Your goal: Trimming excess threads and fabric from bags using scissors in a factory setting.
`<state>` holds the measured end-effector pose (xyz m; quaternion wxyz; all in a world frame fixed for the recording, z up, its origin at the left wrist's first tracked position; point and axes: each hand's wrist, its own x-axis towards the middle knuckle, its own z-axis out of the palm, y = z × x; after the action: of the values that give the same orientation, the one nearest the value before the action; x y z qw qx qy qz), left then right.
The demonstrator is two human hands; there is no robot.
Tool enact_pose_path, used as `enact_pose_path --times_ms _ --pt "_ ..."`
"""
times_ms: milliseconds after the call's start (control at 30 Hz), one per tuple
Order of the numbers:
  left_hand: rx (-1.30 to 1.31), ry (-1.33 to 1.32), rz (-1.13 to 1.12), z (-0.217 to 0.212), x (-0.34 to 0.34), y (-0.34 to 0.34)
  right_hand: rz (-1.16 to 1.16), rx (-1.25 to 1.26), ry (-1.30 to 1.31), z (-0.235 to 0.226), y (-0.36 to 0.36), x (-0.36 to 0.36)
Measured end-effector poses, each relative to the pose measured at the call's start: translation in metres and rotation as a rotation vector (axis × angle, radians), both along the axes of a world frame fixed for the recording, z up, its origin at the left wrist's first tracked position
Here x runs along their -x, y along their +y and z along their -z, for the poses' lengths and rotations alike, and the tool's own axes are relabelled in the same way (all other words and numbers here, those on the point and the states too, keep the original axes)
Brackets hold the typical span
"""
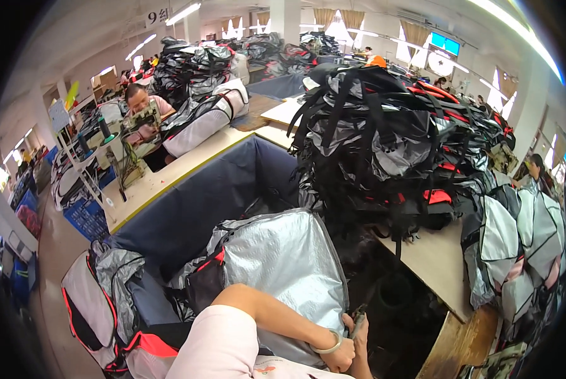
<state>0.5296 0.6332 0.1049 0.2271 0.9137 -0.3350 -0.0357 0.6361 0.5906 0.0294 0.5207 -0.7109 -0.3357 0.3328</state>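
A large bag panel (283, 259) of shiny silver lining with dark piped edges lies spread before me. My left hand (338, 357), with a pale bangle at the wrist, is closed near the panel's lower right corner. What its fingers hold is hidden. Just beside it, my right hand (361, 341) is closed around a small dark tool (359, 312), too small to name for certain. Both hands are close together at the panel's edge. Under the panel's left side shows a black bag part with red trim (208, 268).
A dark blue fabric-walled bin (194, 196) stands ahead, beside a pale worktable (156, 189). A tall heap of black and silver bags (384, 139) rises at right. More silver pieces (516, 234) hang far right; a white and red bag (93, 303) lies left. A person sits at a sewing machine (147, 123).
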Motion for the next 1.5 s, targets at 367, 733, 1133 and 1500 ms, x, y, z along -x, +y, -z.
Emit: enact_pose_path --times_ms 367,733,1133,1500 --pt "-0.314 -1.062 -1.280 -0.132 0.001 0.164 0.136 -0.230 0.630 -0.002 0.019 0.005" --pt "-0.190 0.205 -1.799 -0.138 0.169 0.247 0.031 -0.176 0.070 -0.033 0.039 0.025" --pt "-0.223 -0.238 -1.839 -0.270 0.182 0.156 -0.032 -0.474 -0.184 -0.138 0.065 0.003" --pt "0.016 -0.171 -1.760 -0.133 0.092 0.179 0.222 -0.290 -0.407 -0.020 0.021 -0.050"
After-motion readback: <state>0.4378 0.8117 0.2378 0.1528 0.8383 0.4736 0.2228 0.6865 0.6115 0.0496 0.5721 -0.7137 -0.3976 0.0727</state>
